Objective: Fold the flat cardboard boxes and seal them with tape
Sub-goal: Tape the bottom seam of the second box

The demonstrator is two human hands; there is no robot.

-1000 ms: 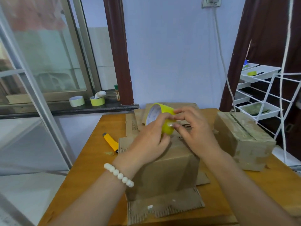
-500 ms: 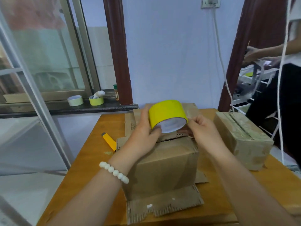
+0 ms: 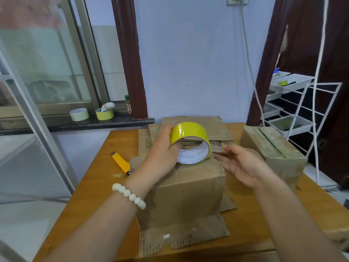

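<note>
A person's left hand (image 3: 162, 152) grips a yellow tape roll (image 3: 189, 133) by its left side, fingers wrapped round the outer face and the roll's white core turned toward the camera. The roll is held in the air just above the top of a folded cardboard box (image 3: 181, 191), which stands directly below the grip on a wooden table (image 3: 85, 195).

Just right of the grip, the right hand (image 3: 243, 165) reaches in with fingers stretched toward the roll. That hand is blurred, and whether it pinches a loose tape end cannot be told.

A white bead bracelet (image 3: 129, 195) circles the left wrist below the grip. Flat cardboard sheets (image 3: 183, 241) lie under the box and stick out nearer the camera, and more flat cardboard (image 3: 198, 121) lies beyond the grip.

Well to the right of the grip stands a second cardboard box (image 3: 272, 150). To the left, apart from the hand, a yellow utility knife (image 3: 120, 161) lies on the table. Two tape rolls (image 3: 79, 114) sit on the window sill far left of the grip.
</note>
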